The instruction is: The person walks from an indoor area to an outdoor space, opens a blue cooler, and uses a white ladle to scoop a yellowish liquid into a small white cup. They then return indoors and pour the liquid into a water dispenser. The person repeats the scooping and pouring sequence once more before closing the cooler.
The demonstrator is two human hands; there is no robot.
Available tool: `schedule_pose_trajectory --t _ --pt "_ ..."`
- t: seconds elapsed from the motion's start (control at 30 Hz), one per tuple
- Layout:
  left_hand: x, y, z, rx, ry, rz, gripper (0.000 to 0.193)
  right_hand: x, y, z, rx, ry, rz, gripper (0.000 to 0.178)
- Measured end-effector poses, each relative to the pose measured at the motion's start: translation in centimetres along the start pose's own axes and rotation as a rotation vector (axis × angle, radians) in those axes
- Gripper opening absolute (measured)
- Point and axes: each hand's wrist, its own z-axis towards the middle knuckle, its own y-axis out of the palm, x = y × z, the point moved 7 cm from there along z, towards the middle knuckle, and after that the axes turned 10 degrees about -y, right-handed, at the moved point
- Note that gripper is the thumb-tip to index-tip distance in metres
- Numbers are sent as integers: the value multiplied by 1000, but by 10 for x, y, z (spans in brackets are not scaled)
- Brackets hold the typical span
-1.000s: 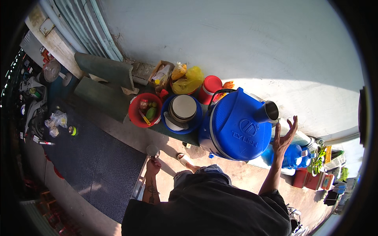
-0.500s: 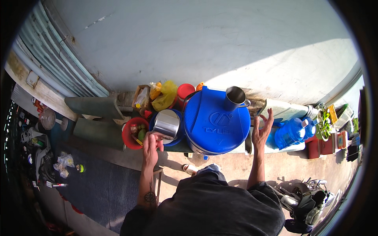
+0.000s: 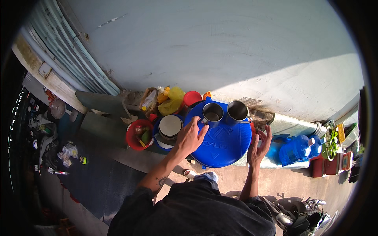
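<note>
Two steel mugs stand upright side by side on the blue lid (image 3: 216,151) of a large cooler. My left hand (image 3: 189,137) is at the handle side of the left mug (image 3: 213,113), its thumb and forefinger apart; whether a fingertip still touches the handle is hard to see. The right mug (image 3: 237,111) has its handle toward the right. Beyond the lid's right edge, my right hand (image 3: 260,147) is raised with fingers spread, holding nothing. Left of the cooler, a blue basin (image 3: 157,142) holds a stack of pale dishes (image 3: 171,126).
A red bucket (image 3: 129,138) with fruit and a yellow-handled tool stands at left. Behind are a yellow bag (image 3: 172,103) and a red-lidded container (image 3: 192,97). Blue water bottles (image 3: 293,150) lie on the bench at right. A pale wall (image 3: 220,47) rises behind; a dark table (image 3: 98,181) is lower left.
My left hand has carried a steel mug from above the basin rightward onto the lid, and its fingers have spread. Dishes in the basin now show. The right hand remains beside the cooler.
</note>
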Motion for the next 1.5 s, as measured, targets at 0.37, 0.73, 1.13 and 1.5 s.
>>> schedule_pose_trajectory --t 0.37,0.73,1.13,1.5 --pt "-105 -19 -212 117 -647 -251 19 -184 121 -87 -686 -309 1150 19" --pt "-76 -74 -421 746 -906 -202 36 -182 180 -385 -1999 397 1094 46" --pt "62 -44 -708 1417 -462 -270 99 -325 -131 -614 -3024 1372 1138 70" --pt "185 0 -922 1623 -952 449 103 -356 -360 -760 -3597 943 647 86"
